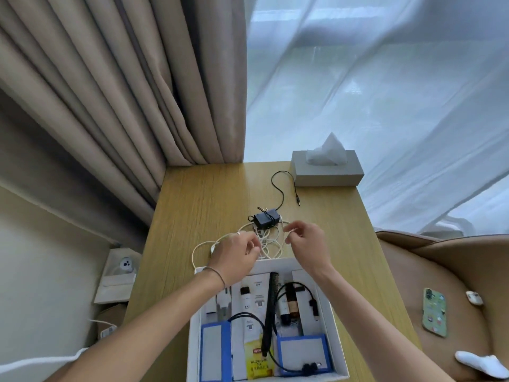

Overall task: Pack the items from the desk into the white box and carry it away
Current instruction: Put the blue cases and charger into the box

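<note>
Now fingers [292,232] pinching white cable [268,245], desk [192,210]

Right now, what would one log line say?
hands: left, right on white cable | white box: part-packed | black adapter: on desk

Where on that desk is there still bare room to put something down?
The desk is bare on its left, between the curtain and the black adapter. It is crowded mid-desk: white cables under both hands, the full white box nearer, tissue box far right.
</note>
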Motion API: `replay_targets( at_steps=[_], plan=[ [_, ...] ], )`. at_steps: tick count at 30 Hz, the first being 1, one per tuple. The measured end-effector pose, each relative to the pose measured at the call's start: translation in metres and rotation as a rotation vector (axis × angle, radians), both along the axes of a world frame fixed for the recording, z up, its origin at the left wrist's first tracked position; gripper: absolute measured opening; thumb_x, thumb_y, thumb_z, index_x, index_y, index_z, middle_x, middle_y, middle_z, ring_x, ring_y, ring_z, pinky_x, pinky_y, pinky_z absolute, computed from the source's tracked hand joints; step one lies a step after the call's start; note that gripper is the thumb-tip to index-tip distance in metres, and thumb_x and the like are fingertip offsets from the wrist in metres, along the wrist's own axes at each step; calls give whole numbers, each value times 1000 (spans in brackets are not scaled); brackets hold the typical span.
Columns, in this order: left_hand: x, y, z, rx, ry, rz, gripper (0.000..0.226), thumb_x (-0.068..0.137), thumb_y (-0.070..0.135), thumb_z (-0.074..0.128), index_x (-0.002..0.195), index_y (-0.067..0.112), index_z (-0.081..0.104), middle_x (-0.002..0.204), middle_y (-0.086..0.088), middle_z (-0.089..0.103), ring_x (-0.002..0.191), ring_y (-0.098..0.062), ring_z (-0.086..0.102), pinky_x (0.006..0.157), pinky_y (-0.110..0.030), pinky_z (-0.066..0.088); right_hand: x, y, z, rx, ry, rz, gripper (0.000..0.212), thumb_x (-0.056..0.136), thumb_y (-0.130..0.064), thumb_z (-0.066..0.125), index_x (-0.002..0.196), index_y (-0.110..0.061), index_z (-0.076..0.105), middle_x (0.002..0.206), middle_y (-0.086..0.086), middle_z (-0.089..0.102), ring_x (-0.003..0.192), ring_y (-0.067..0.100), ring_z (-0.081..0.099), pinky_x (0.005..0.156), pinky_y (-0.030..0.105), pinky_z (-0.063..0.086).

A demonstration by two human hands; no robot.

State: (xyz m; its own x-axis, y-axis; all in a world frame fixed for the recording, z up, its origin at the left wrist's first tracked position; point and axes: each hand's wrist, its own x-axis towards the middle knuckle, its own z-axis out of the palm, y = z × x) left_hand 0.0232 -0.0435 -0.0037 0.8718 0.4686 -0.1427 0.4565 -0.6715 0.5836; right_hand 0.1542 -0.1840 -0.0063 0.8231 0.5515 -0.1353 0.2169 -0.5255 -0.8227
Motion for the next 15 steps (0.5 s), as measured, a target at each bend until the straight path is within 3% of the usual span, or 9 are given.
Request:
replay_targets(
  at_steps=[3,6,8,15],
  plan=[
    [25,17,-14,-11,44,57,12,94,25,55,98,27,66,93,9,66,84,-10,63,71,-31,56,21,11,1,-31,5,-16,24,92,-6,55,97,-20,74,72,-5,72,59,22,67,57,39,57],
    [50,34,-33,18,113,106,15,92,23,57,103,30,63,101,9,64,86,-10,60,63,-25,48,39,19,-7,-38,52,-16,22,93,-7,56,100,-18,74,76,-5,72,75,27,72,68,43,60],
    [66,42,-47,37,175,119,22,90,22,58,110,30,61,109,6,63,91,-12,58,63,-23,44,49,23,-15,-56,76,-11,22,93,-7,56,101,-17,75,78,-3,73,77,24,72,69,41,61],
    [124,57,-85,113,356,221,53,83,35,70,132,27,53,127,-2,56,116,-22,52,88,-38,51,80,24,-43,-74,140,-16,22,93,-10,57,96,-22,75,79,-4,73,64,11,65,52,24,48]
  ],
)
